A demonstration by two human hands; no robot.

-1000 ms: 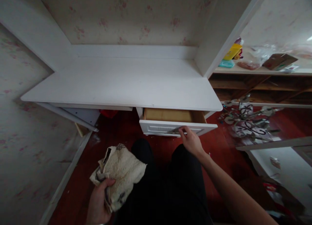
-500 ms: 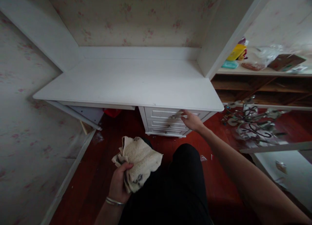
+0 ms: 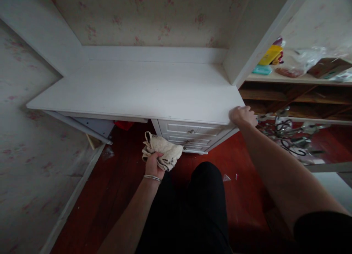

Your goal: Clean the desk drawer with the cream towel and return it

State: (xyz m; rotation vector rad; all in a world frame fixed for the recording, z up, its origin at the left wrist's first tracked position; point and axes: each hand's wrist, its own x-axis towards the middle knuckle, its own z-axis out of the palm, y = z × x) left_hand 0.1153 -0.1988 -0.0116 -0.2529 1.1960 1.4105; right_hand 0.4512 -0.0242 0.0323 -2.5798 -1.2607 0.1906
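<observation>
Cloth (image 3: 167, 150), cream, nubbly, loosely folded, in left hand (image 3: 154, 165).

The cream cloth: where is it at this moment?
In the head view, the cream cloth is slightly left of centre, in the person's left hand, overlapping the lower left of the white drawers.

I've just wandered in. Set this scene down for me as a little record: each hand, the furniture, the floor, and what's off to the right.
Left hand: holds a bunched, pale cloth; bangle at the wrist
Right hand: at the front right corner of the desk, seemingly resting on its edge
Drawers: under the desk's right part, shut, with small knobs
Floor: red
Off to the right: shelf unit bearing a yellow item and a brown box
</observation>
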